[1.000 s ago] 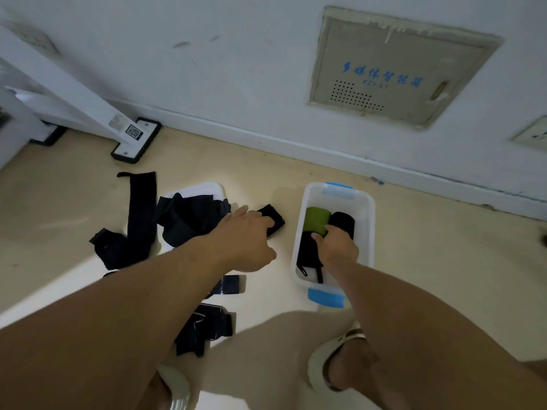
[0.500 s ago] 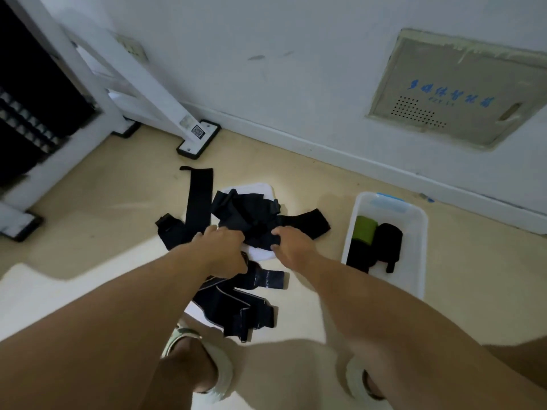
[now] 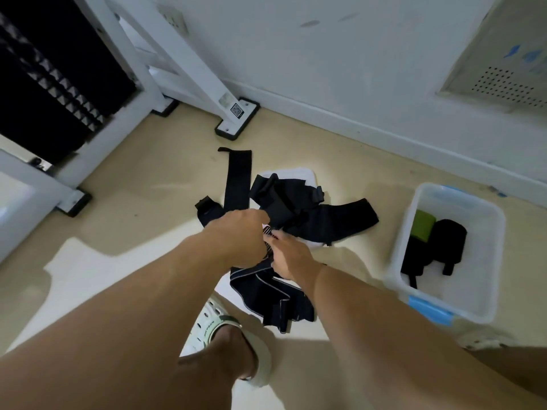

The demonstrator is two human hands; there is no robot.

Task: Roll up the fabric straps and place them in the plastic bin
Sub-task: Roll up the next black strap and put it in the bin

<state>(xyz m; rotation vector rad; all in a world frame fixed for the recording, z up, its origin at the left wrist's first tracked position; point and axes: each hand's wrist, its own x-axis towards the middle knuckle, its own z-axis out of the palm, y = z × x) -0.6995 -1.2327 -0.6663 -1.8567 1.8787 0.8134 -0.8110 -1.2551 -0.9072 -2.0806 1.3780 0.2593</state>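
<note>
Three rolls, one green [image 3: 425, 225] and two black [image 3: 448, 244], already in the bin [image 3: 485, 303] at right. Several straps [image 3: 299, 214] left loose on the floor. Left hand [image 3: 239, 235] and right hand [image 3: 291, 255] together, fingers curled on a striped strap [image 3: 268, 232], apparently starting another roll.

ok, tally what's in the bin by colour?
Green rolls: 1
Black rolls: 2, one beside the green one and one in front of it
Total in the plastic bin: 3
</note>
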